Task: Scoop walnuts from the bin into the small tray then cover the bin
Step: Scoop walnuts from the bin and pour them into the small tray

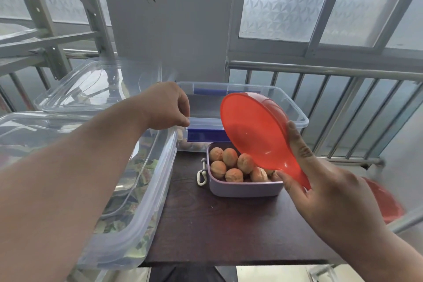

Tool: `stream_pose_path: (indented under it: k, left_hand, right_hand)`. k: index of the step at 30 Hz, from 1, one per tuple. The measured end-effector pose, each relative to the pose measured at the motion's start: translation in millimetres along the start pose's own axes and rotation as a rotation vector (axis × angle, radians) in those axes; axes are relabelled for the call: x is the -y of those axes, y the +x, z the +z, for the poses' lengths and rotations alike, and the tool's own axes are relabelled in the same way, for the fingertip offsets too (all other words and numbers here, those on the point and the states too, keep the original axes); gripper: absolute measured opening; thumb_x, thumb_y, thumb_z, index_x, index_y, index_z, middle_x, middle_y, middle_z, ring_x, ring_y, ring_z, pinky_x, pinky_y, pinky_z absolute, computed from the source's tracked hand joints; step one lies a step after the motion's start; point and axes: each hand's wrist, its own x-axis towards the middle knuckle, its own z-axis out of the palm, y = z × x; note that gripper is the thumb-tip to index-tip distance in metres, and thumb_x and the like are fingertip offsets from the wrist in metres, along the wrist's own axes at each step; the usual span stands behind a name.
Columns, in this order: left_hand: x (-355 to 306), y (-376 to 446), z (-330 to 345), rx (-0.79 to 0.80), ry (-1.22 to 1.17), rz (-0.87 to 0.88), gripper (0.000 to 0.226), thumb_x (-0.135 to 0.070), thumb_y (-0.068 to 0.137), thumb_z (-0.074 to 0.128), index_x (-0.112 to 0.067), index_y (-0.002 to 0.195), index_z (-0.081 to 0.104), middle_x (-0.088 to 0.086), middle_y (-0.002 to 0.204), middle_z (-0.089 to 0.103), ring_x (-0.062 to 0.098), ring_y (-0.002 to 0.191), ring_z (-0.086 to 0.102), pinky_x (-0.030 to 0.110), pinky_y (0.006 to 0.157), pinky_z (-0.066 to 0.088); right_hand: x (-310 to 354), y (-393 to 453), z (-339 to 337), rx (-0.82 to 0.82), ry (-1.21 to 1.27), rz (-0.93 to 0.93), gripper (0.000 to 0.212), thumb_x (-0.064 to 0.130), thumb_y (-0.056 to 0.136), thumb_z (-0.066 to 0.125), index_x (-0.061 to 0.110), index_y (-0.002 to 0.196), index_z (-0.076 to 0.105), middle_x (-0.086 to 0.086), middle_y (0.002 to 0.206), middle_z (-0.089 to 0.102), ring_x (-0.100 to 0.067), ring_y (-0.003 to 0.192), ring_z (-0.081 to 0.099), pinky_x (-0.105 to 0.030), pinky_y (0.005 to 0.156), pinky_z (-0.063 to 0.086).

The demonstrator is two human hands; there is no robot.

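A clear plastic bin [295, 112] with blue handle clips stands at the back of the dark table; a few walnuts show through its front wall. In front of it sits a small lilac tray [242, 189] filled with several walnuts [230, 158]. My right hand [332, 192] holds a red plastic scoop [251, 128] by its handle, tipped on edge over the tray's right side. My left hand [164, 105] pinches the bin's left rim, beside the corner of the clear container on the left.
A large clear lidded container [142, 208] with greenish contents fills the left side. A clear lid [91, 84] leans behind it. A metal railing [332, 71] and frosted windows run behind. A red object [384, 201] lies low at the right. Bare dark table [217, 231] lies in front.
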Motion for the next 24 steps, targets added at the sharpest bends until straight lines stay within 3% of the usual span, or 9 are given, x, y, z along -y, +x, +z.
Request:
stream_pose_path:
  k: [8,12,14,15,17,18,20,24]
  left_hand:
    - [-1,0,0,0.0,-0.002,-0.009,0.004,-0.021,0.08,0.089,-0.022,0.081,0.085,-0.011,0.073,0.074,0.007,0.072,0.068,0.022,0.062,0.046]
    - [-1,-1,1,0.004,-0.004,-0.008,0.004,-0.021,0.081,0.088,-0.023,0.081,0.085,-0.009,0.075,0.075,0.011,0.075,0.071,0.023,0.064,0.049]
    - [-1,0,1,0.002,-0.01,-0.01,0.004,-0.021,0.08,0.089,-0.023,0.08,0.085,-0.008,0.076,0.077,0.012,0.076,0.073,0.026,0.067,0.054]
    - [0,0,1,0.002,-0.013,-0.015,0.004,-0.021,0.08,0.089,-0.022,0.08,0.085,-0.007,0.077,0.078,0.013,0.077,0.074,0.028,0.071,0.057]
    - [1,1,0,0.006,-0.02,-0.027,0.004,-0.021,0.079,0.088,-0.022,0.078,0.085,-0.007,0.078,0.08,0.014,0.081,0.076,0.034,0.079,0.063]
    - [2,1,0,0.01,-0.027,-0.029,0.004,-0.021,0.078,0.088,-0.022,0.076,0.084,-0.007,0.079,0.08,0.014,0.084,0.077,0.036,0.082,0.064]
    - [2,1,1,0.023,-0.045,-0.03,0.008,-0.02,0.077,0.086,-0.024,0.072,0.081,-0.007,0.08,0.081,0.014,0.089,0.078,0.037,0.082,0.065]
    - [0,1,2,0.025,-0.035,-0.02,0.007,-0.019,0.08,0.083,-0.025,0.075,0.082,-0.006,0.075,0.077,0.014,0.075,0.073,0.024,0.065,0.055]
  right_hand:
    - [-4,-1,4,-0.002,-0.013,-0.009,0.106,0.026,0.075,0.091,0.021,0.165,0.035,0.012,0.067,0.031,-0.034,0.042,0.055,-0.034,0.043,0.039]
    - [-11,8,1,-0.171,-0.011,-0.008,0.105,0.029,0.08,0.087,0.028,0.167,0.028,0.0,0.058,0.051,-0.031,0.046,0.058,-0.041,0.048,0.053]
    - [-14,23,-2,-0.175,0.072,0.099,0.104,0.034,0.085,0.084,0.035,0.168,0.022,-0.011,0.073,0.069,-0.029,0.058,0.062,-0.036,0.06,0.051]
    - [-16,33,-2,-0.163,0.132,0.157,0.102,0.036,0.087,0.082,0.038,0.168,0.02,-0.016,0.091,0.075,-0.028,0.07,0.064,-0.034,0.069,0.048]
    - [-24,58,3,-0.122,0.219,0.236,0.098,0.037,0.091,0.08,0.037,0.168,0.019,-0.013,0.129,0.07,-0.025,0.097,0.061,-0.032,0.084,0.043]
    - [-30,72,7,-0.097,0.231,0.253,0.098,0.038,0.093,0.079,0.036,0.169,0.017,-0.01,0.137,0.065,-0.023,0.104,0.058,-0.033,0.087,0.041]
    - [-43,100,17,-0.044,0.241,0.275,0.098,0.039,0.094,0.078,0.036,0.169,0.015,-0.006,0.136,0.061,-0.023,0.105,0.057,-0.034,0.089,0.042]
    - [-70,152,39,0.066,0.168,0.295,0.098,0.036,0.094,0.077,0.038,0.169,0.013,-0.009,0.135,0.064,-0.03,0.105,0.059,-0.043,0.094,0.05]
